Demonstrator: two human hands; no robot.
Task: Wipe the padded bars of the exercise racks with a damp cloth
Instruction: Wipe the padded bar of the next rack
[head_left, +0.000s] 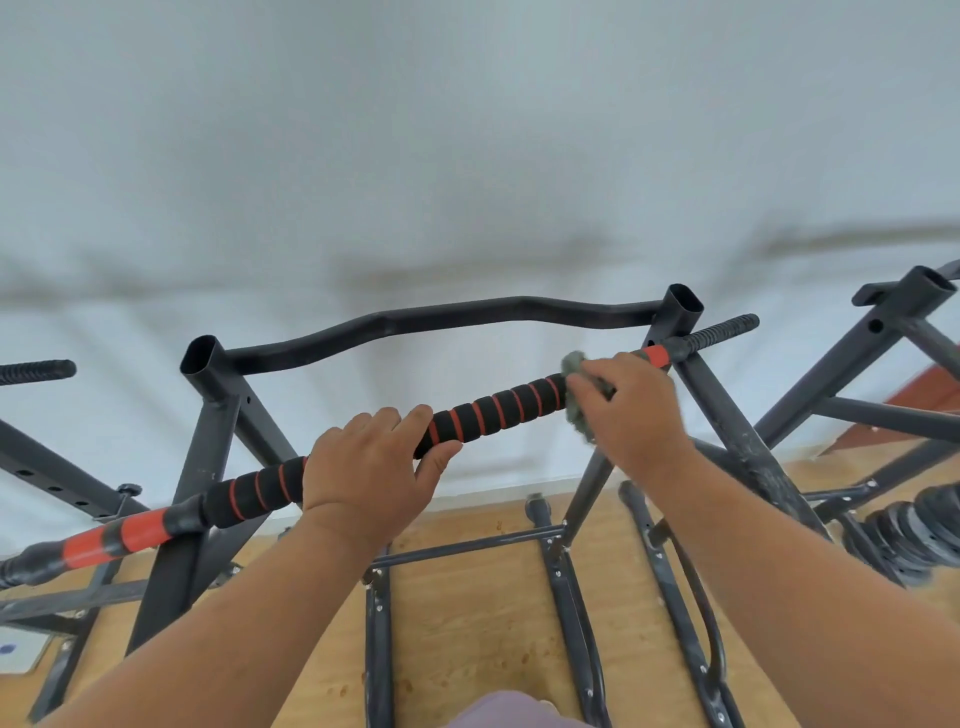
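Wiping is under way on the padded bar (498, 408), a black foam-covered bar with red stripes that runs from low on the left up to the right across the near posts of a dark metal rack (208, 395). The left hand (371, 467) grips the bar near its middle, fingers over the top and thumb underneath, steadying it. The right hand (631, 405) presses a grey cloth (576, 384) around the bar toward its right end, just short of the red band beside the right post; its fingers curl over the cloth, which bunches out on the hand's left side.

Judging by where the cloth sits, the step in hand is the stroke along the right part of the foam. Next, the cloth likely needs to slide back left along the padding, and the left hand would have to shift or let go so the covered stretch and the left section can be reached. Another rack (883, 332) stands to the right, and part of another bar (36, 371) shows at the far left, above a wooden floor (467, 623).
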